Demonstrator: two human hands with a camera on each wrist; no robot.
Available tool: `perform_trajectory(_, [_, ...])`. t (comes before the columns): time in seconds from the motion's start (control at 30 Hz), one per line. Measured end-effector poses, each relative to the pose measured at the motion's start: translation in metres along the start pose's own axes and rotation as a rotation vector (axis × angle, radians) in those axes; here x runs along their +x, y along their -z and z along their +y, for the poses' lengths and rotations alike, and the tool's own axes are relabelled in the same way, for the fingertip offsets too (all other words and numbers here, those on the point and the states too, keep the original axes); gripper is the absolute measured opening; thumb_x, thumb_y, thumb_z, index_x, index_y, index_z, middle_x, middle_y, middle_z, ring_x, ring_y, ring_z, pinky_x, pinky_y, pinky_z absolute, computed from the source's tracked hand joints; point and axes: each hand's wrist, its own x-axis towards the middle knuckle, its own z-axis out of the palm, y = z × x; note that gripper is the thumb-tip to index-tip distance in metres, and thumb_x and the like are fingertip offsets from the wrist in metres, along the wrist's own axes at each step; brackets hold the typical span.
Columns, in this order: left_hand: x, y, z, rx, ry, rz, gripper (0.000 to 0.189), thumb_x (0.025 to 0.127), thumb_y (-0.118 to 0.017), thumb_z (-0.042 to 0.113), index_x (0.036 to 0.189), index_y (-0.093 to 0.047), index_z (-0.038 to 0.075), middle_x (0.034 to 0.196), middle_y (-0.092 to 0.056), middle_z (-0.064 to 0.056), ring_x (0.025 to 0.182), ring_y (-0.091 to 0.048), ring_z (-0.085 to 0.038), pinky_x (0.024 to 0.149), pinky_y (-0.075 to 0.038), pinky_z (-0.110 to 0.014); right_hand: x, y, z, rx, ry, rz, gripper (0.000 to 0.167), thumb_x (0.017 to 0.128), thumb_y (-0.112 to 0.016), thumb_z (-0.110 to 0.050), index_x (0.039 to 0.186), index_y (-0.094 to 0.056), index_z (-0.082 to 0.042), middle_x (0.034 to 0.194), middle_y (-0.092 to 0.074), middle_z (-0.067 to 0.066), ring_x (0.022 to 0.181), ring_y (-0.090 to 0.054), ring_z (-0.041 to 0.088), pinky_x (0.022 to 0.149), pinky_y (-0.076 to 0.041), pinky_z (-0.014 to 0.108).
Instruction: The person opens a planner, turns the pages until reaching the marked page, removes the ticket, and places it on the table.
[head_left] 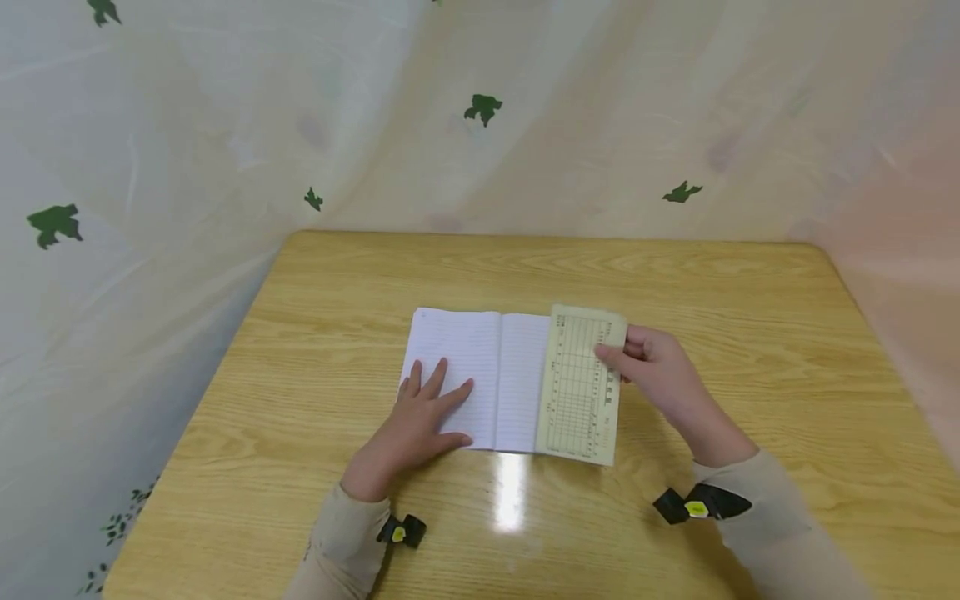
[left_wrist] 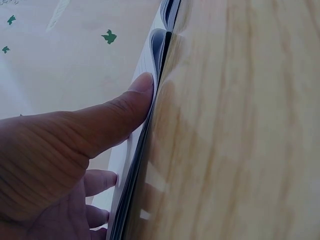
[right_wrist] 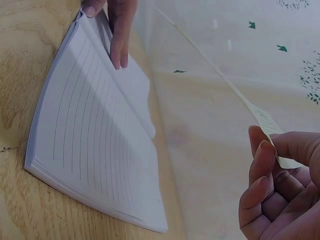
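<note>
An open notebook with lined white pages [head_left: 521, 375] lies on the wooden table. My left hand [head_left: 420, 421] rests on its left page, fingers spread; in the left wrist view the thumb [left_wrist: 142, 92] presses near the page's lower edge. Between thumb and fingers, my right hand [head_left: 663, 371] pinches a pale yellow printed sheet [head_left: 581, 383] with a table and characters on it. The sheet is held above the right page and covers part of it in the head view. Seen from the right wrist, the sheet [right_wrist: 265, 120] appears nearly edge-on, apart from the lined page [right_wrist: 95, 125].
The wooden table [head_left: 300, 350] extends around the notebook on all sides. Behind it hangs a pale curtain [head_left: 585, 125] with green bird-like shapes. A bright reflection shows on the tabletop just in front of the notebook.
</note>
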Motion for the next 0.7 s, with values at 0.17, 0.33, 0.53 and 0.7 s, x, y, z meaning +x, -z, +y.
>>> perform_trajectory(0.17, [0.000, 0.001, 0.001, -0.004, -0.001, -0.001, 0.074, 0.085, -0.071, 0.047, 0.149, -0.043, 0.022, 0.159, -0.011, -0.023, 0.141, 0.003, -0.054, 0.112, -0.009, -0.064, -0.002, 0.003, 0.000, 0.017, 0.034, -0.020, 0.037, 0.098, -0.061, -0.022, 0.126, -0.062, 0.000, 0.100, -0.073, 0.009, 0.078, -0.068, 0.016, 0.065, -0.053, 0.027])
perform_trajectory(0.33, [-0.001, 0.001, 0.001, -0.004, -0.002, -0.001, 0.074, 0.085, -0.071, 0.047, 0.149, -0.043, 0.021, 0.159, -0.012, -0.023, 0.141, 0.003, -0.054, 0.112, -0.010, -0.065, -0.004, 0.002, 0.000, 0.023, 0.038, -0.022, 0.035, 0.098, -0.061, -0.022, 0.125, -0.062, 0.000, 0.099, -0.073, 0.009, 0.079, -0.069, 0.016, 0.065, -0.053, 0.026])
perform_trajectory(0.53, [0.000, 0.001, 0.001, -0.008, -0.001, -0.001, 0.074, 0.085, -0.071, 0.047, 0.149, -0.043, 0.022, 0.159, -0.012, -0.023, 0.141, 0.003, -0.054, 0.112, -0.010, -0.064, -0.005, 0.005, 0.001, -0.036, 0.006, 0.011, 0.037, 0.098, -0.061, -0.024, 0.127, -0.062, -0.001, 0.103, -0.072, 0.013, 0.081, -0.068, 0.013, 0.067, -0.053, 0.026])
perform_trajectory(0.7, [0.001, 0.001, 0.000, -0.006, -0.001, -0.004, 0.074, 0.086, -0.070, 0.047, 0.149, -0.043, 0.022, 0.159, -0.012, -0.022, 0.141, 0.003, -0.054, 0.112, -0.010, -0.064, -0.005, 0.019, 0.014, -0.216, -0.049, 0.063, 0.042, 0.099, -0.059, -0.031, 0.128, -0.061, -0.001, 0.100, -0.071, 0.014, 0.079, -0.064, 0.014, 0.065, -0.052, 0.029])
